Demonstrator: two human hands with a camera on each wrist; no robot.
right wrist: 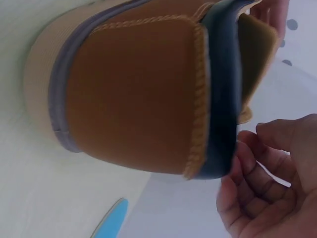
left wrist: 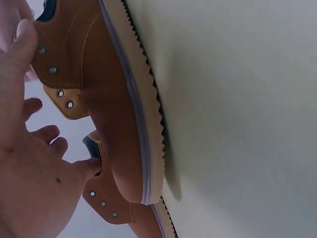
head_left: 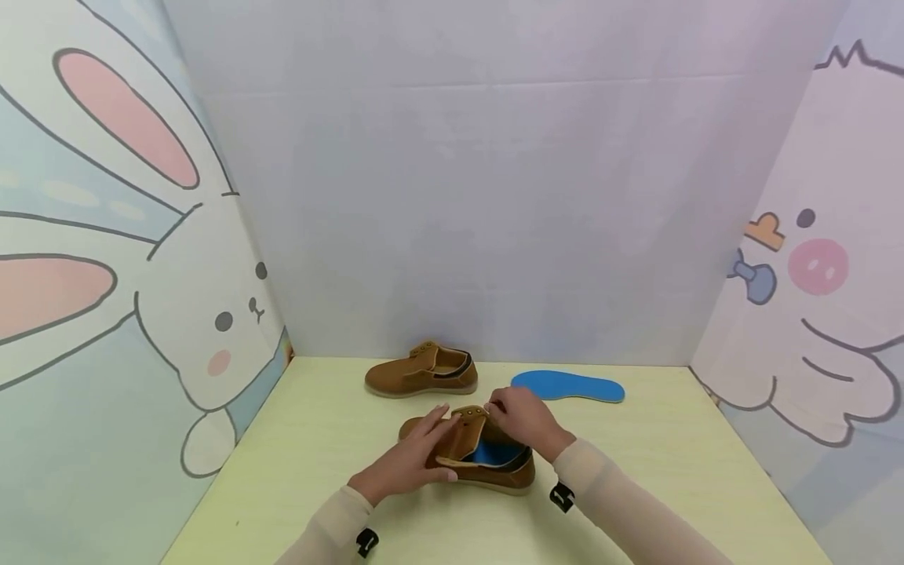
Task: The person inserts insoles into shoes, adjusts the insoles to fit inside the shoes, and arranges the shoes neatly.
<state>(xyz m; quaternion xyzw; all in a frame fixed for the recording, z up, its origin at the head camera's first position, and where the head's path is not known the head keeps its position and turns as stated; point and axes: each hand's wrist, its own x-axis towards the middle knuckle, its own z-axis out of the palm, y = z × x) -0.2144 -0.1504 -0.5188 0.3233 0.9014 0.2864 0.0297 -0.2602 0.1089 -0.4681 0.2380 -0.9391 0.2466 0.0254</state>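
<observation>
A brown shoe (head_left: 519, 475), with a blue insole (head_left: 494, 453) inside, sits sole-down on the table, toe to the left. My left hand (head_left: 410, 464) lies across its front half, thumb on the near side and fingers stretched over the top. In the left wrist view the thumb (left wrist: 25, 37) touches the eyelet flap (left wrist: 59, 59). Curled fingers of my right hand (head_left: 526, 420) pinch the far edge of the shoe's opening. The right wrist view shows the heel (right wrist: 133, 99) close up, with the right hand (right wrist: 277, 173) beside the dark collar (right wrist: 220, 99).
A matching brown shoe (head_left: 417, 373) stands behind, near the back wall. To its right a loose blue insole (head_left: 565, 385) lies flat on the pale yellow table (head_left: 304, 471). Printed cartoon walls (head_left: 212, 337) rise at both sides.
</observation>
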